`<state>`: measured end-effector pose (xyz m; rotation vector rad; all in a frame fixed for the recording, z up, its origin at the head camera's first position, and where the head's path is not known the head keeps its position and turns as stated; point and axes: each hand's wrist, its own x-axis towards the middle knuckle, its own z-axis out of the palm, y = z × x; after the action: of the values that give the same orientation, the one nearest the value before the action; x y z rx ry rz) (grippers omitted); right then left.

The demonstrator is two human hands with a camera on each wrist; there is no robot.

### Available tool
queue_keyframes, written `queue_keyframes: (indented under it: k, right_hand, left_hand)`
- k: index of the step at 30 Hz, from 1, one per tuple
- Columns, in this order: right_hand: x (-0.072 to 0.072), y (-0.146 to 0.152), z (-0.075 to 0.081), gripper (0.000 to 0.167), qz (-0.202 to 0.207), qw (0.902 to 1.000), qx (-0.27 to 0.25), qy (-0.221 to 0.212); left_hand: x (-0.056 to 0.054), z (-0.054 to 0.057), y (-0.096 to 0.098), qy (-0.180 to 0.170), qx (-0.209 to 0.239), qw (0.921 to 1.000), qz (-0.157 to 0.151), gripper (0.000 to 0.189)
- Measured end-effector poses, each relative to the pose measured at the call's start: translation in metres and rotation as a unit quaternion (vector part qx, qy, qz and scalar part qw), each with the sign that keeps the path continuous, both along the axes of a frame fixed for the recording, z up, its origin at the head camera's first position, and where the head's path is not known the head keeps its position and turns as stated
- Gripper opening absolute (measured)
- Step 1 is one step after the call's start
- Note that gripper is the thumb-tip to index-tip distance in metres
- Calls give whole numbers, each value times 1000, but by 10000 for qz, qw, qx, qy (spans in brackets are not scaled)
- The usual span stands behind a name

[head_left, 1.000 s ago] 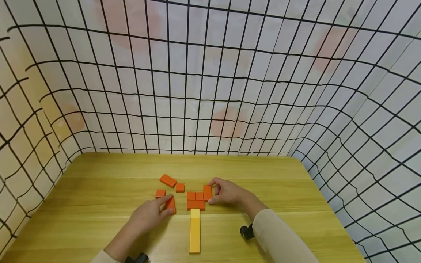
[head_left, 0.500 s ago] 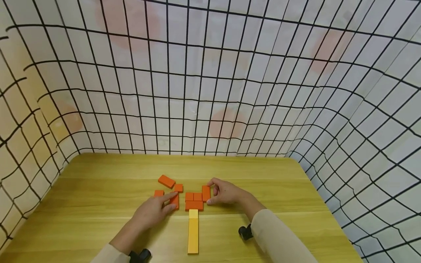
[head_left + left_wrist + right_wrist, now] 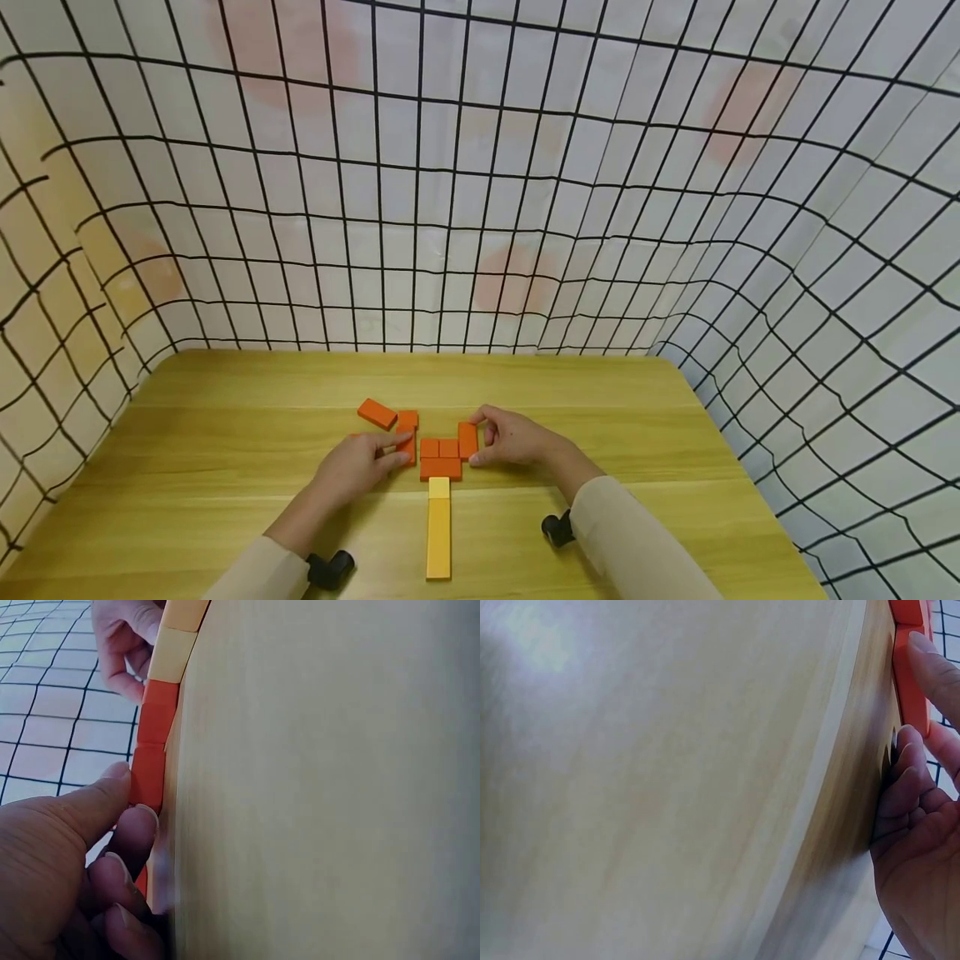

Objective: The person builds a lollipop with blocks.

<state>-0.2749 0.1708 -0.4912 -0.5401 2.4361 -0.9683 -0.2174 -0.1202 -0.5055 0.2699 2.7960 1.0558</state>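
Observation:
On the wooden table, my left hand (image 3: 351,468) pinches an oblong orange block (image 3: 407,448) between thumb and index finger. That same orange block (image 3: 148,776) shows beside the thumb in the left wrist view. A narrow gap separates it from two small orange square blocks (image 3: 439,448), which lie above a crosswise orange block (image 3: 440,469). Below these run a pale yellow square (image 3: 438,488) and a long yellow block (image 3: 438,540). On the group's right, my right hand (image 3: 519,438) holds an upright orange block (image 3: 468,441) by its ends; this orange block (image 3: 910,679) appears in the right wrist view.
Left of the group lie a tilted orange block (image 3: 377,413) and a small orange square (image 3: 407,417), which looks close to the left hand's block. Another orange piece is mostly hidden behind the left hand. A black net (image 3: 450,225) encloses the table's back and sides.
My left hand has slid its orange block rightward and slightly away from me, straightening it beside the group. The right hand keeps its hold on its block.

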Motion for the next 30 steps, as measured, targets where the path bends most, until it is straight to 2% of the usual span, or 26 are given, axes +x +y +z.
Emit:
queue_keyframes:
  k: [7, 18, 30]
  right_hand:
    - [-2, 0, -4, 54, 42, 9999, 4, 111]
    - [-1, 1, -3, 55, -46, 10000, -31, -8]
    - [-1, 2, -5, 55, -100, 9999, -92, -65]
  left_hand:
    - [-4, -2, 2, -39, 53, 10000, 1, 40]
    - [-3, -5, 2, 245, -38, 9997, 52, 45]
    - [-3, -5, 3, 139, -74, 9999, 65, 44]
